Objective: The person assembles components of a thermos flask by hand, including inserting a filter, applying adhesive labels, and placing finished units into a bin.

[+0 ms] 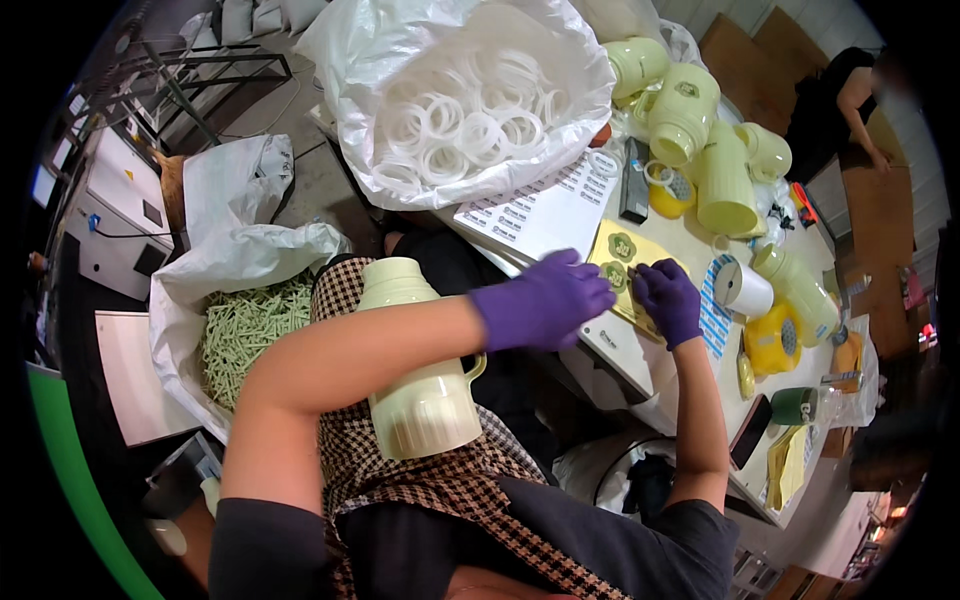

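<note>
My left hand [545,300], in a purple glove, reaches across to the near left edge of a yellow sheet of round green-and-gold stickers [621,247]. Its fingers are loosely bent and apart, with nothing visible in them. My right hand [667,300], gloved in the same purple, is over the sheet's right part. Its fingers are curled, with the tips pinched at a sticker; whatever they hold is too small to make out. A pale yellow flask body [425,415] with a side handle lies across my lap, partly behind my left forearm.
A white sack of translucent rings [460,130] sits at the table's far left. Pale yellow flasks [725,180] crowd the right side near a white tape roll [743,288] and a yellow tape dispenser [773,338]. Left of me stands a bag of green strips [255,335]. Another person [835,110] is far right.
</note>
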Demonstrator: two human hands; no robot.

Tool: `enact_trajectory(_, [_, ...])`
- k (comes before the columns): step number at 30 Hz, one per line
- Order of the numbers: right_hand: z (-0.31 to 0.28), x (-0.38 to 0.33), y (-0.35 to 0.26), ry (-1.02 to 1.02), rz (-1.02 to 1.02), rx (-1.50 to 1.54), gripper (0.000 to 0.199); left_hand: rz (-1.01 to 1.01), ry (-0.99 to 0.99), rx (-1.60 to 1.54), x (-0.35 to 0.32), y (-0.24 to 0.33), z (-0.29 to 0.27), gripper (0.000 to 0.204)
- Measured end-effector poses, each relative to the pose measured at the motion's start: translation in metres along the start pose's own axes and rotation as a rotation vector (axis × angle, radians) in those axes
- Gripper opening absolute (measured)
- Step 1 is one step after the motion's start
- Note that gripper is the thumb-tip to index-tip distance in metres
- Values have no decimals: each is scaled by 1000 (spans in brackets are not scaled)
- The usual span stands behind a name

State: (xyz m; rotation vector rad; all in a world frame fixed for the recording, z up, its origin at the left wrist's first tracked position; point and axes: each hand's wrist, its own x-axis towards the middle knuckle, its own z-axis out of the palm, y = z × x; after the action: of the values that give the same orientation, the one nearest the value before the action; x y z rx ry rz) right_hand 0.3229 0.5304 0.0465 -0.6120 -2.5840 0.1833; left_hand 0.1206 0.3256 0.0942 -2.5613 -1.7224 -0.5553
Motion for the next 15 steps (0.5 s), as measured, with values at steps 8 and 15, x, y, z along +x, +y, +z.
enact_trajectory(8, [9, 6, -10, 2, 12, -92, 20, -79, -359, 212, 50, -1, 58, 77])
enact_trajectory(15, [14, 39, 33, -233, 87, 272, 30, -25, -252, 162, 50, -10, 66, 67])
